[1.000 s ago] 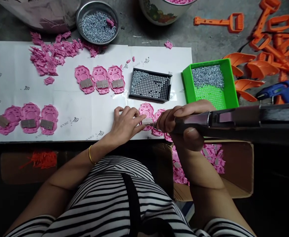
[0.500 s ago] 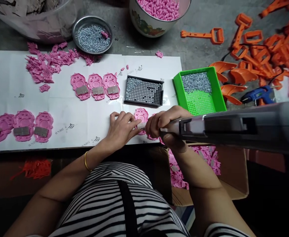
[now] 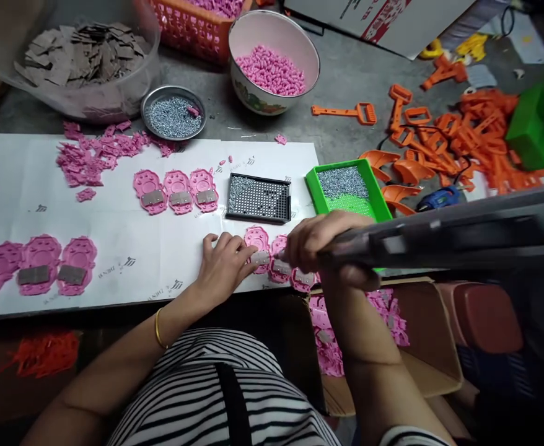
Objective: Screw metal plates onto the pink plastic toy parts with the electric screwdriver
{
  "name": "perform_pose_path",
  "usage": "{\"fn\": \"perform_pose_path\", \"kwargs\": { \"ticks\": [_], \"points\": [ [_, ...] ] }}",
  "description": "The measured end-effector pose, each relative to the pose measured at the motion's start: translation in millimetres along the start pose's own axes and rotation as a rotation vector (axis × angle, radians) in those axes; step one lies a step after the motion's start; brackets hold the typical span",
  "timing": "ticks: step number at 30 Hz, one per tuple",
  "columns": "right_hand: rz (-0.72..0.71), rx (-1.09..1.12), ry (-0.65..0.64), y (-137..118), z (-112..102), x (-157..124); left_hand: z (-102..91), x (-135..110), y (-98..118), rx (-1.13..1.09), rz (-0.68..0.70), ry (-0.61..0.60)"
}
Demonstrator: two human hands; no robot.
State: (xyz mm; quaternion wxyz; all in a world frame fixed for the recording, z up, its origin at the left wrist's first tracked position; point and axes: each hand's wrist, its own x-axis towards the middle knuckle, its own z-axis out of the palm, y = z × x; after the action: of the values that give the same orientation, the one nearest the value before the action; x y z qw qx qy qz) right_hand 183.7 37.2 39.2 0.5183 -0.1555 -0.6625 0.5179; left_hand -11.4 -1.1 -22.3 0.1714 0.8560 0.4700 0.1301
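My right hand [image 3: 311, 244] is closed around a long grey-and-black electric screwdriver [image 3: 406, 244], its shaft stretching off to the right. The screwdriver's narrow tip is beside the grey metal plate on the middle pink plastic casing [image 3: 279, 244]. My left hand [image 3: 223, 263] rests on the white sheet with bent fingers apart. Its thumb and index fingertips touch the leftmost pink casing [image 3: 256, 237] at its grey plate [image 3: 259, 257]. A third pink casing [image 3: 303, 280] lies partly below my right hand. Whether the tip touches a screw is too small to tell.
Behind my hands are a black perforated screw tray [image 3: 259, 214] and a green screw tray [image 3: 316, 186]. More plated casings [image 3: 178, 182] stand in rows leftward. A screw bowl [image 3: 144, 118], an enamel bowl [image 3: 272, 105] and orange parts [image 3: 476, 136] lie farther back. A carton [image 3: 432, 365] stands below.
The view has tilted up, showing more of the back. The screwdriver in my right hand has shifted from the leftmost casing toward the middle one. My left hand stays by the leftmost casing.
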Motion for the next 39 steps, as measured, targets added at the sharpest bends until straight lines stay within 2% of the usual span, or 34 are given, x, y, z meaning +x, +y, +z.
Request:
{"fn": "perform_pose_path", "kwargs": {
  "ticks": [3, 6, 11, 16, 24, 31, 35, 37, 39],
  "points": [
    [-0.234, -0.015, 0.27, 8.5, -13.1, 13.5, -0.4, -0.9, 0.7, -0.022, -0.011, 0.008],
    [-0.255, -0.119, 0.442, 22.0, -22.8, 21.7, -0.1, -2.5, -0.2, -0.022, 0.012, 0.021],
    [-0.122, -0.177, 0.516, 35.3, -24.2, 25.7, 0.5, -4.4, -2.6, -0.032, 0.026, 0.022],
    [-0.066, -0.234, 0.585, 39.8, -22.3, 27.8, 0.3, -3.7, -2.5, -0.032, 0.016, 0.01],
    [-0.127, -0.208, 0.599, 47.4, -23.4, 29.9, 0.8, -4.2, -3.4, -0.03, 0.016, -0.013],
    [-0.19, -0.188, 0.519, 52.6, -26.4, 32.1, -2.8, 1.0, -1.7, -0.055, -0.044, -0.091],
    [-0.277, -0.179, 0.476, 29.7, -18.6, 29.7, -6.5, 6.9, -2.2, -0.11, -0.059, -0.148],
    [-0.209, -0.143, 0.442, 9.6, -7.5, 24.2, -7.0, 9.1, -3.4, -0.134, -0.055, -0.16],
    [-0.072, -0.085, 0.378, -8.1, 6.4, 15.7, -6.9, 10.6, -4.5, -0.149, -0.056, -0.172]
  ]
}}
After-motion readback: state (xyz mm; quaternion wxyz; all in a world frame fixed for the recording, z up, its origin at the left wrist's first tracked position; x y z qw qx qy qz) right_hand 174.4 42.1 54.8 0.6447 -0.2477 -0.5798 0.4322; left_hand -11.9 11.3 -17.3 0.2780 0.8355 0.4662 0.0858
